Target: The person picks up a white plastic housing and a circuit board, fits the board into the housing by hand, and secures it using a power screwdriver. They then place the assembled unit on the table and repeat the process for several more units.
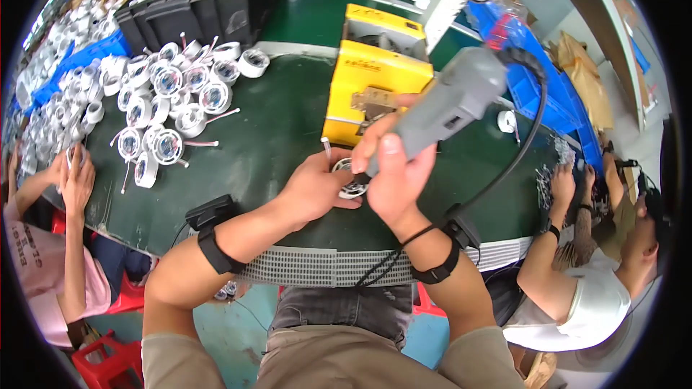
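Note:
My left hand (310, 189) grips a small round white housing (344, 166) with a circuit board inside, by its rim, low over the green table. My right hand (400, 180) is wrapped round a grey electric screwdriver (453, 104), tilted with its dark tip down at the housing. Fingers and the tool's nose cover much of the housing, so the bit's exact contact point is hidden. Just beyond both hands stands a yellow box-shaped screw feeder (378, 65) with a metal piece on its front.
Several white housings with boards and wires (169, 86) lie in a pile at left. Behind them stands a black crate (198, 18) of white parts. A black cable (530, 140) curves down right of the screwdriver. Blue bins (551, 104) stand at right. Co-workers' hands (76, 176) work at both sides.

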`<action>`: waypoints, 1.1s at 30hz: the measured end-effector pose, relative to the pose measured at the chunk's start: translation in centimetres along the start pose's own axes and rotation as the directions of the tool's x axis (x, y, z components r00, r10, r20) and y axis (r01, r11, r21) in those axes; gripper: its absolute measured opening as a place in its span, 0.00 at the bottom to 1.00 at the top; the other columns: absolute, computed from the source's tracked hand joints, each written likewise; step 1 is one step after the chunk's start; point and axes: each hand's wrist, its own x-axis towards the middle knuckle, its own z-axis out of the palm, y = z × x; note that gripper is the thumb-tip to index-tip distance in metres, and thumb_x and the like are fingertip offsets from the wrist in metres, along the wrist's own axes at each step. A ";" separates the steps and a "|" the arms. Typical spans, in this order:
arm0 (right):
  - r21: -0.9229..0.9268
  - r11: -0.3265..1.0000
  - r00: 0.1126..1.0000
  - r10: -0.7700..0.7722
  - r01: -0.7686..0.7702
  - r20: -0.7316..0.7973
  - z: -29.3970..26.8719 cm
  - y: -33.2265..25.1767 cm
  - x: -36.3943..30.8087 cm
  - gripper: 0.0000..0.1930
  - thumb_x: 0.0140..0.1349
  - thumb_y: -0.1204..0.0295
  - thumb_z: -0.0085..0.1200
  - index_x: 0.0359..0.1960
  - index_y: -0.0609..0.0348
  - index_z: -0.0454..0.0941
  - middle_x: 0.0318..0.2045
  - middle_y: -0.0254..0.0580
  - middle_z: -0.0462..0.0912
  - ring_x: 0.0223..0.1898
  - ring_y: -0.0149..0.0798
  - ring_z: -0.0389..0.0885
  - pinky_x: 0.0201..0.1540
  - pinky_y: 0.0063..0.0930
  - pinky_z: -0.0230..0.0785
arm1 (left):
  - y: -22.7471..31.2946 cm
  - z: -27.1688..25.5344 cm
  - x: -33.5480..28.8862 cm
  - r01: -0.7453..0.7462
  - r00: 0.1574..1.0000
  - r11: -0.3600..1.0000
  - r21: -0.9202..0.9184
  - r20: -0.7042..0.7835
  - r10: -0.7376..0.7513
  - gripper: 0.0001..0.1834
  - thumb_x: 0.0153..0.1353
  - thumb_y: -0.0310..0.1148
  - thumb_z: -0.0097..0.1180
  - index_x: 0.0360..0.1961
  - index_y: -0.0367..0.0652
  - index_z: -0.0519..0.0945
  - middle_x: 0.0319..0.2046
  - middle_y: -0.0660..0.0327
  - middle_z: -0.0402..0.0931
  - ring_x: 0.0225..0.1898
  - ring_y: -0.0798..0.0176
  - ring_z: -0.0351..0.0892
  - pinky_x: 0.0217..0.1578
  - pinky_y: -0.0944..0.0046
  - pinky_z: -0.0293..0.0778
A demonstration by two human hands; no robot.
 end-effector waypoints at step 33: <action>-0.534 0.779 0.802 0.069 0.329 0.593 -5.1 -3.5 0.1 0.33 0.45 0.62 0.68 0.53 0.57 0.69 0.48 0.46 0.68 0.48 0.52 0.72 0.47 0.41 0.71 | 0.7 -3.9 -2.5 -0.258 0.948 0.966 0.025 0.201 0.248 0.39 0.63 0.55 0.52 0.60 0.31 0.61 0.50 0.50 0.73 0.45 0.51 0.80 0.39 0.52 0.82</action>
